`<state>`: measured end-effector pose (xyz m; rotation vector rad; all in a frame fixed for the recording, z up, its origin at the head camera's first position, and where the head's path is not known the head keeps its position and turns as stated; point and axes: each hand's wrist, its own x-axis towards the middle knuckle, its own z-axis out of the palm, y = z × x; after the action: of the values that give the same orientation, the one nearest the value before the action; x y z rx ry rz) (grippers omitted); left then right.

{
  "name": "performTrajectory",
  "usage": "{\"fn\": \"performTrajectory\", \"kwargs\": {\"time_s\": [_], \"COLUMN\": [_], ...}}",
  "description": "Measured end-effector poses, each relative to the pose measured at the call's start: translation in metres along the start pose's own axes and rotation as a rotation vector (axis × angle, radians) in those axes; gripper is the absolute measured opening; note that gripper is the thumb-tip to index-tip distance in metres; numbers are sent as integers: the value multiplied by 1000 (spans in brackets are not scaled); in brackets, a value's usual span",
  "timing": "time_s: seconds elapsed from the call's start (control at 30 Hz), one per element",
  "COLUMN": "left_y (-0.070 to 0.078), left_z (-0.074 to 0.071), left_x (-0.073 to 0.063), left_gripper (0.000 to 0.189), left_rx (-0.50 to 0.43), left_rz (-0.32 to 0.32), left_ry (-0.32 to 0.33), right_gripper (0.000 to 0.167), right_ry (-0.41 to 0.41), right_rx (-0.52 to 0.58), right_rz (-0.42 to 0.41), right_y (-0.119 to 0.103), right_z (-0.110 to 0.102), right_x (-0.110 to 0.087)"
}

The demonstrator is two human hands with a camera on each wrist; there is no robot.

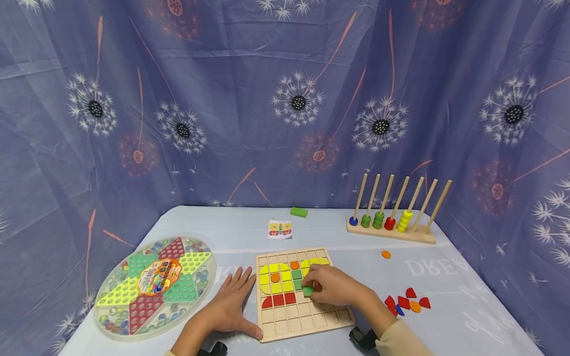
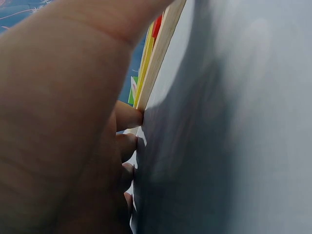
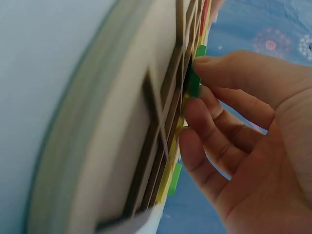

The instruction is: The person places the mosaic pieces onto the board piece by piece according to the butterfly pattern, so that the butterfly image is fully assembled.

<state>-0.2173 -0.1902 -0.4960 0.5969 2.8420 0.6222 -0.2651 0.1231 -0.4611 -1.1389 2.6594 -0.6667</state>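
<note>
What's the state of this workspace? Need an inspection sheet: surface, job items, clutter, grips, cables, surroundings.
Surface: table under a pale cloth with faint lettering.
Job items: wooden grid board, partly filled with coloured pieces; picture card beyond it; loose red pieces, two orange discs and a blue piece to the right.
Clutter: star-patterned game board left; beaded peg stand far right; green block near far edge.
Grips: left grip, thumb on the board's near-left corner, fingers spread by its left edge; right grip pinches a green piece at the board.
Cables: nothing seen.
Surroundings: blue dandelion-print curtain behind and both sides.
</note>
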Motion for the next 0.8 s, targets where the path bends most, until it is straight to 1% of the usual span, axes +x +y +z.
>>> {"fn": "performTrajectory", "kwargs": {"time_s": [0.23,0.57,0.67,0.8], "left_y": [0,0,0,0], "left_z": [0,-2,-1,-1], "left_x": [0,-1,-1,-1], "left_gripper": [139,138,138,138], "left_rx": [8,6,3,4], "left_rz": [0,-3,-1,3], "left_ry": [1,-3,-2,0], "right_gripper": [22,21,21,20], "right_ry": [-5,5,6,8], "right_rx": [-25,-69,-60,-21], "right_rz": [-41,-97,-99,-88], "right_y": [-10,-12,-11,-9], "right_z": [7,11,11,5], "right_x": [6,11,10,4]}}
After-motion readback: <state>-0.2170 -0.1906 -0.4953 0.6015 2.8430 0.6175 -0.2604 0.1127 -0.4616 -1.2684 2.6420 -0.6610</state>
